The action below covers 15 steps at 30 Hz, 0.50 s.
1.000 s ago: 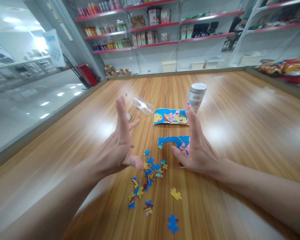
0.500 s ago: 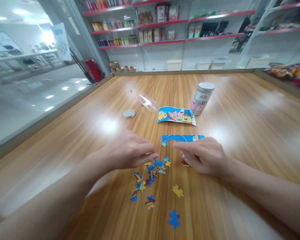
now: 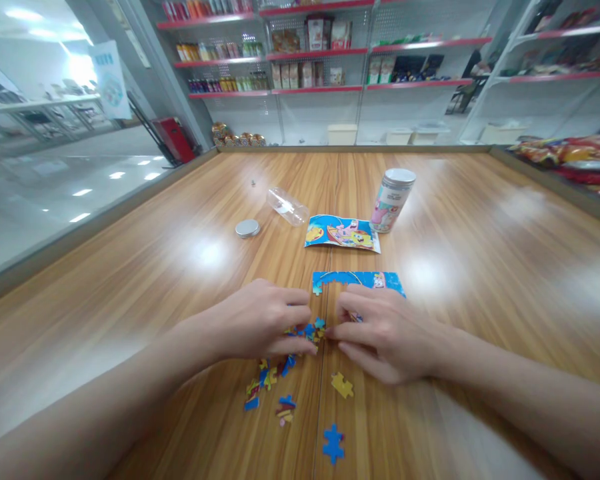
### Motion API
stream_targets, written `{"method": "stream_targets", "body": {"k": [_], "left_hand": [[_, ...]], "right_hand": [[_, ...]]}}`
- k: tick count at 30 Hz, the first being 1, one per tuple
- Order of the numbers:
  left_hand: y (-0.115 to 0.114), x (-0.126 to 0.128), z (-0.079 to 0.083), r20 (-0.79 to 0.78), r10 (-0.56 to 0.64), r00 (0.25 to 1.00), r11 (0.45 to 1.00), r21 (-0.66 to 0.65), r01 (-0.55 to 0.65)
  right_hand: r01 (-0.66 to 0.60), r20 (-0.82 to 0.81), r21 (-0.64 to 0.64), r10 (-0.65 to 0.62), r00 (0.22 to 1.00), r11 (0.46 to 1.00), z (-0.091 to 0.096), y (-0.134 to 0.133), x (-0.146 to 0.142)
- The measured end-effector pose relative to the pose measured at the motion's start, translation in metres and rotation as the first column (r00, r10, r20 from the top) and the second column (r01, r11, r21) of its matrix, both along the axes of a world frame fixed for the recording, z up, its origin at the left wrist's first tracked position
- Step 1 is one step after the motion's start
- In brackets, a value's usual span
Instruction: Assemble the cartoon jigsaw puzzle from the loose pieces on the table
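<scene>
My left hand (image 3: 265, 321) hovers over a pile of loose jigsaw pieces (image 3: 309, 332), its thumb and fingers apart, partly hiding the pile. From the other side my right hand (image 3: 387, 333) reaches in, one fingertip at a small yellow piece on the pile's edge; its fingers are apart. Beyond it lies a partly assembled puzzle (image 3: 325, 277) with a blue top border, its lower part covered by the right hand. A yellow piece (image 3: 342, 385) and a blue piece (image 3: 333, 443) lie singly nearer me. More pieces (image 3: 285, 410) are scattered at the left.
A printed picture sheet (image 3: 343, 233) lies behind the puzzle, with a tilted-looking can (image 3: 393, 200) at its right end. A clear plastic jar (image 3: 287, 207) rests on its side near a silver lid (image 3: 247, 228). Stocked shelves (image 3: 315, 53) stand past the wooden table (image 3: 180, 280).
My right hand has moved from the puzzle's open edge down and left to the loose pile. The left hand has shifted slightly nearer me. The view has turned a little right.
</scene>
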State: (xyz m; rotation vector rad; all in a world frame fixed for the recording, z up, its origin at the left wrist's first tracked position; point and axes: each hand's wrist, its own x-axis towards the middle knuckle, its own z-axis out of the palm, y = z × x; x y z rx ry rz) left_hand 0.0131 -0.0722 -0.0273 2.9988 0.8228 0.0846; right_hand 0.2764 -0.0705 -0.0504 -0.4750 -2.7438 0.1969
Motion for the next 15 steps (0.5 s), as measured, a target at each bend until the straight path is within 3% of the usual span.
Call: {"method": "stream_targets", "body": {"k": [8,15], "left_hand": [[-0.004,0.006,0.000,-0.013,0.082,0.997,0.987,-0.135,-0.083],[0.007,-0.006,0.007,-0.038,0.250,0.968,0.967,-0.046,-0.252]], "right_hand": [[0.022,0.004,0.001,-0.022,1.000,1.000,0.000,0.001,-0.003],[-0.040,0.006,0.013,0.040,0.999,0.999,0.000,-0.003,-0.004]]}}
